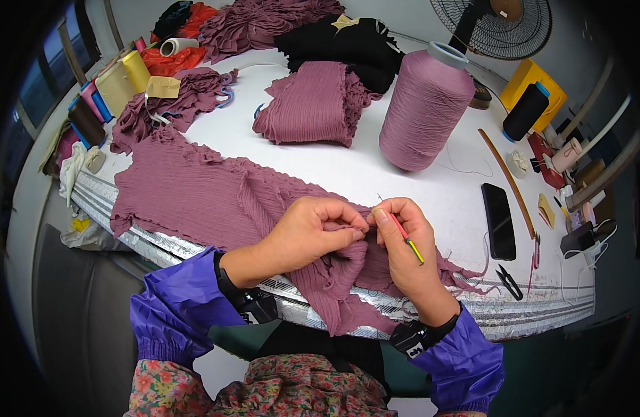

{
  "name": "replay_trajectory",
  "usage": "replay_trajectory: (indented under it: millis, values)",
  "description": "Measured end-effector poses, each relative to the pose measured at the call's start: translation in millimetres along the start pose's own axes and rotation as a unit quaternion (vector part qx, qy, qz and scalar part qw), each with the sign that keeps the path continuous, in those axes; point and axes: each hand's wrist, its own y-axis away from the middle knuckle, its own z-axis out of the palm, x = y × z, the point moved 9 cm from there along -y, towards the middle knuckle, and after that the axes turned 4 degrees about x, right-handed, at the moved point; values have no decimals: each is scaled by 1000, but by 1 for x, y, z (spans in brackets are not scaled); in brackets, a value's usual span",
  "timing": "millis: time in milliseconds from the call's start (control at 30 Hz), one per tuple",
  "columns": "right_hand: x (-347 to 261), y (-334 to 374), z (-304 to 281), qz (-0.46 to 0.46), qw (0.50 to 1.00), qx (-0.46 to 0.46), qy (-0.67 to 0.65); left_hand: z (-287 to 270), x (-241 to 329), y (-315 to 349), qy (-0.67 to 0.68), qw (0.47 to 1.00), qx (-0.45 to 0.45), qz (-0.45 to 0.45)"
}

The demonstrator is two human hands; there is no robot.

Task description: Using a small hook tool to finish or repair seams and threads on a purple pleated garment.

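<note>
Mauve ribbed knit fabric (188,187) stretches across the table's near side, with part of it hanging over the front edge. My left hand (309,233) is closed, pinching a gathered bit of that fabric between thumb and fingers. Close against it, my right hand (407,240) grips a thin hook tool (408,241) with a red and yellow-green handle. The tool's fine metal tip points up and away, just above the fingertips. Whether the right fingers also pinch some fabric or yarn, I cannot tell.
A large mauve yarn cone (425,108) stands beyond my right hand, beside a folded knit stack (309,104). To the right lie a black phone (499,221), thread snips (509,282) and a curved wooden strip (507,182). Thread cones (87,121) line the left. A fan (494,24) stands behind.
</note>
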Motion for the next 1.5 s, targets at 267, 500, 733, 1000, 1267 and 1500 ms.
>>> replay_trajectory:
  millis: [267,500,733,1000,1267,1500]
  values:
    - [-2,1,1,5,1000,-2,-23,-2,0,-2,-12,1000,8,10]
    - [-3,1,0,8,1000,3,-26,-2,-2,-2,0,1000,3,11]
    - [-2,1,-2,8,1000,9,-22,3,-4,0,12,999,-12,-37]
    - [-2,1,-1,3,1000,7,-17,0,-6,-2,32,999,-7,-28]
    - [-2,1,3,21,998,-9,-57,1,-1,-1,41,999,-3,-2]
    - [3,2,6,62,989,-27,-131,0,4,0,-39,999,4,12]
